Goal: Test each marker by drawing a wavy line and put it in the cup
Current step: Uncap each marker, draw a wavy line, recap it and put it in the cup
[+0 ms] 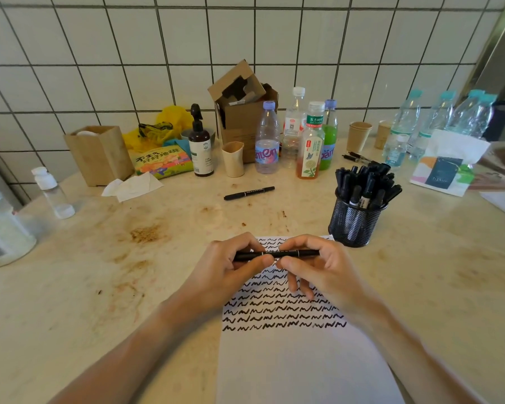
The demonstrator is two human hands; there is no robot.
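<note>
Item: slim black plastic marker point(276, 254), held level over the white paper sheet point(303, 363) at the table's near edge; left hand point(225, 266) and right hand point(318, 266) pinch it. Step, likely: uncapping or recapping. Next: black mesh cup point(353, 225), far-right of sheet.

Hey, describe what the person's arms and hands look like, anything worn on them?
Both forearms are bare right down to the bottom edge of the picture: no sleeves show. The left hand and right hand wear no gloves, and no rings, watch or bracelets are visible on the fingers or wrists. Fingernails look short and plain.
</note>
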